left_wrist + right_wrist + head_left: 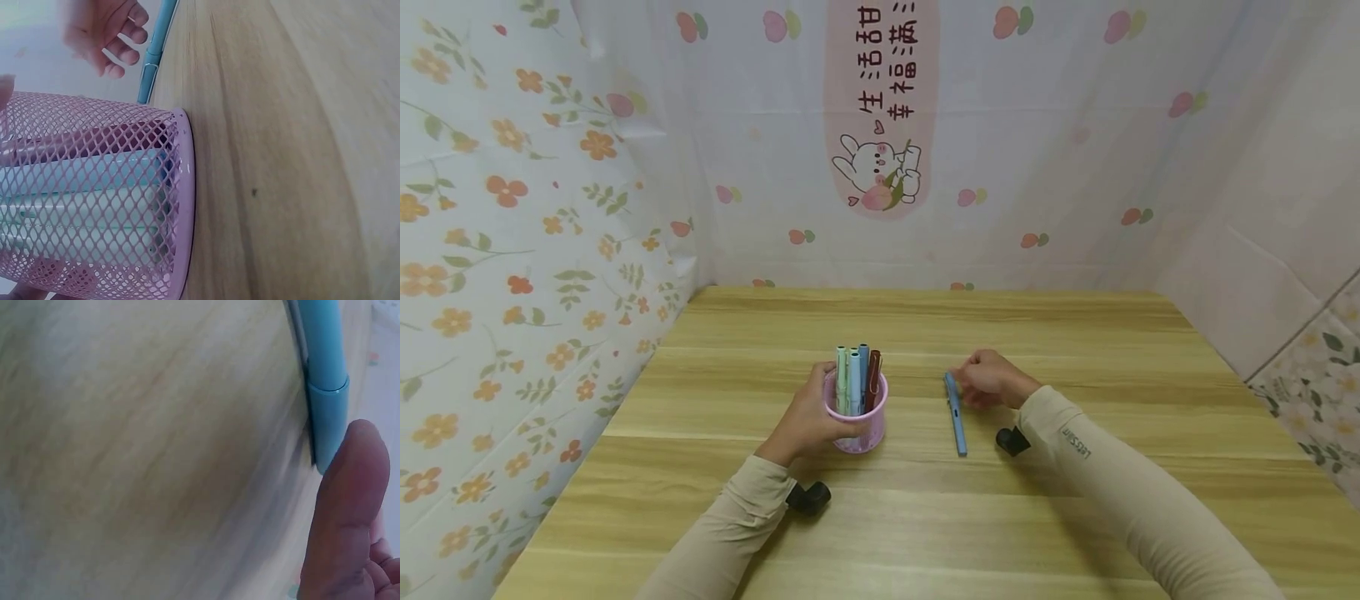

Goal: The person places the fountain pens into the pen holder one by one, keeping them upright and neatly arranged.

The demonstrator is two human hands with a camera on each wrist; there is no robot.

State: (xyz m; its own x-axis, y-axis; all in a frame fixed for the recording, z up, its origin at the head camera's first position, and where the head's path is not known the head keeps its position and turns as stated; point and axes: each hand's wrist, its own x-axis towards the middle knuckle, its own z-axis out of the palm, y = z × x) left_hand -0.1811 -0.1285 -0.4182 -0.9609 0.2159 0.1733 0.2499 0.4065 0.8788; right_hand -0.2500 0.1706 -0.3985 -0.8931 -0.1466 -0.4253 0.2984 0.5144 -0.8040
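Observation:
My left hand (pixel 805 421) grips the side of a pink mesh pen holder (pixel 872 435), which stands upright on the table. Several capped pens are upright inside it, among them a light green pen (pixel 841 377), a light blue pen (pixel 854 383) and a dark red pen (pixel 874 373). To the holder's right, a blue pen (pixel 957 422) lies on the tabletop. My right hand (pixel 992 379) is beside that pen's far end, its fingers loosely bent and holding nothing in the left wrist view. In the right wrist view the thumb (pixel 350 506) is close to the pen's end; contact is unclear.
The wood-grain table (pixel 880 533) reaches back to a printed curtain (pixel 737 150). Another floral curtain (pixel 512 250) hangs along the left side. Black wrist cameras, one at the left wrist (pixel 809 498) and one at the right wrist (pixel 1012 441), sit just above the tabletop.

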